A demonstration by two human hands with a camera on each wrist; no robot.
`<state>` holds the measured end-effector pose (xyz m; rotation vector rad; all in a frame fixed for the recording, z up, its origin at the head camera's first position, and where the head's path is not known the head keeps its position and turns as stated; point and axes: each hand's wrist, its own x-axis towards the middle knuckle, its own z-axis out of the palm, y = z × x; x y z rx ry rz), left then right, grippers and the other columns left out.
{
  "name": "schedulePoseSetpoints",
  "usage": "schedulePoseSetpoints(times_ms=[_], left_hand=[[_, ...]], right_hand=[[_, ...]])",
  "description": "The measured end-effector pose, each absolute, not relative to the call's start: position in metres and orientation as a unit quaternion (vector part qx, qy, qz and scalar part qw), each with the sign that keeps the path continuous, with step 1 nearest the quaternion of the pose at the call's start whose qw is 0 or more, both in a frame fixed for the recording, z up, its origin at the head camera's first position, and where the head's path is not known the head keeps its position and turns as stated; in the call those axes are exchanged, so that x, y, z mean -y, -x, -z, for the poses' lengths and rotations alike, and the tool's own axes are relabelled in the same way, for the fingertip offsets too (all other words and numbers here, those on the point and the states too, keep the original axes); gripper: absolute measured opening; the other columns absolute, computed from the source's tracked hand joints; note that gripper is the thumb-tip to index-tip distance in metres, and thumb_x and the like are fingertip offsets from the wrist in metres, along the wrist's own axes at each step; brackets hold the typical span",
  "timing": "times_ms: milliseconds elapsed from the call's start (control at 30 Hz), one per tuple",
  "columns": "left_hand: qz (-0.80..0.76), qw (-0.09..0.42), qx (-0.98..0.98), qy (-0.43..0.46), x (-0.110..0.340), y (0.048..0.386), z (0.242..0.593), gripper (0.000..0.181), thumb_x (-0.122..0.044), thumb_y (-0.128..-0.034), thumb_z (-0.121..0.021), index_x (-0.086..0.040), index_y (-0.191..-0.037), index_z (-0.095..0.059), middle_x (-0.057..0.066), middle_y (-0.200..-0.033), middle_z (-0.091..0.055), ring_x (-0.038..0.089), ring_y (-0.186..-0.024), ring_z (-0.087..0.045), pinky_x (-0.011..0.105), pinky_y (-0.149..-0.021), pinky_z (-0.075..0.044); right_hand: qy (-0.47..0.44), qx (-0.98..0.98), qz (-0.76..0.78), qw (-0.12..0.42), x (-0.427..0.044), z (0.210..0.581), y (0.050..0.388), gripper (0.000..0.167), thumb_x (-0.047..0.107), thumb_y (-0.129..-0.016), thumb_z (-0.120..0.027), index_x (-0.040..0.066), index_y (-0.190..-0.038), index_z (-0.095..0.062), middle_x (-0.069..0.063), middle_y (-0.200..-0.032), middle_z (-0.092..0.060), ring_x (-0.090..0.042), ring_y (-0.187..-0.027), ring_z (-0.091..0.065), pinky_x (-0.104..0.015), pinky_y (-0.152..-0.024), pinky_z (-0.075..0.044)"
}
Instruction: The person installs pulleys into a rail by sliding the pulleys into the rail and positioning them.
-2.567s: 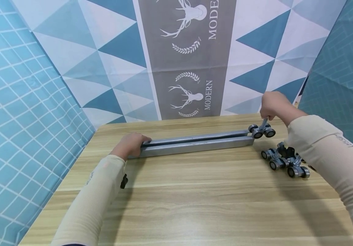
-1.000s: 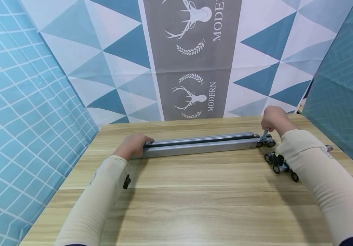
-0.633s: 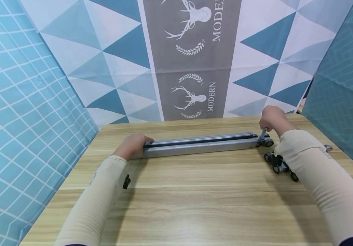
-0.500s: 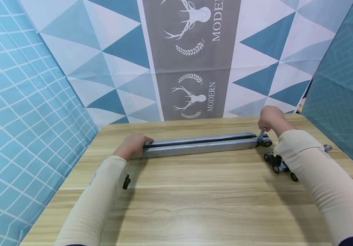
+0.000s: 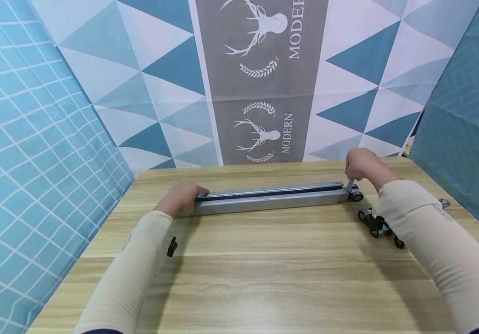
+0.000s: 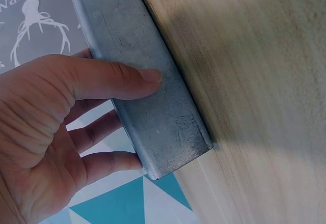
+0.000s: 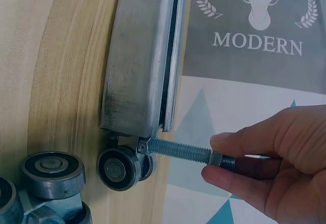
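Observation:
A grey metal rail [image 5: 272,202] with a slot along its top lies across the table. At its left end my left hand [image 5: 182,197] grips it; the left wrist view shows the thumb of that hand [image 6: 66,96] on the rail's face [image 6: 147,102], other fingers behind. My right hand [image 5: 360,164] pinches the threaded bolt [image 7: 178,149] of a wheeled roller [image 5: 355,193] at the rail's right end. In the right wrist view, one pair of wheels [image 7: 118,168] shows outside the rail's end; the rest of the roller is hidden, apparently inside the rail.
More wheeled rollers [image 5: 376,223] lie right of the rail, partly behind my right sleeve; some show in the right wrist view [image 7: 52,175]. A metal piece [image 5: 444,203] is near the table's right edge. Patterned cloths hang behind and beside the wooden table [image 5: 239,278].
My right hand has brought the roller down to the rail's right end and then moved left, so part of its wheels has gone into the rail. My left hand keeps its grip.

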<state>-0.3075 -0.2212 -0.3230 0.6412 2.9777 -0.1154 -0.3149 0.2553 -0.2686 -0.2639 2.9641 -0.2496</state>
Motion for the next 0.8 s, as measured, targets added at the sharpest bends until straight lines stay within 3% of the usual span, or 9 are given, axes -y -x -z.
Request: schedulePoseSetpoints(times_ms=[433,567,800], left_hand=[[0.044,0.045,-0.975,-0.214,0.221,0.312,0.323,0.068,0.014,-0.0766,-0.058,-0.019,-0.136,-0.061,0.011,-0.125,-0.064,0.026,-0.102,-0.062,0.037,-0.073,-0.047],[0.046,0.047,-0.975,-0.214,0.221,0.311,0.323,0.068,0.014,-0.0770,-0.057,-0.020,-0.136,-0.061,0.011,-0.124,-0.064,0.028,-0.103,-0.062,0.038,-0.073,-0.047],[0.042,0.052,-0.976,-0.210,0.222,0.310,0.324,0.068,0.015,-0.0773,-0.057,-0.020,-0.135,-0.061,0.011,-0.126,-0.064,0.030,-0.108,-0.061,0.039,-0.076,-0.049]], right_hand=[[0.132,-0.986,0.097,0.036,-0.251,0.273,0.310,0.041,-0.008,-0.080,-0.056,0.014,-0.047,-0.046,0.003,-0.045,-0.038,-0.013,-0.045,-0.031,-0.031,-0.051,-0.033],[0.140,-0.985,0.102,0.028,-0.248,0.274,0.309,0.045,-0.009,-0.077,-0.055,0.019,-0.049,-0.035,0.004,-0.046,-0.031,-0.012,-0.046,-0.028,-0.030,-0.050,-0.029],[0.142,-0.983,0.111,0.020,-0.245,0.277,0.309,0.046,-0.011,-0.077,-0.052,0.019,-0.050,-0.031,0.005,-0.048,-0.023,-0.012,-0.048,-0.022,-0.029,-0.049,-0.024]])
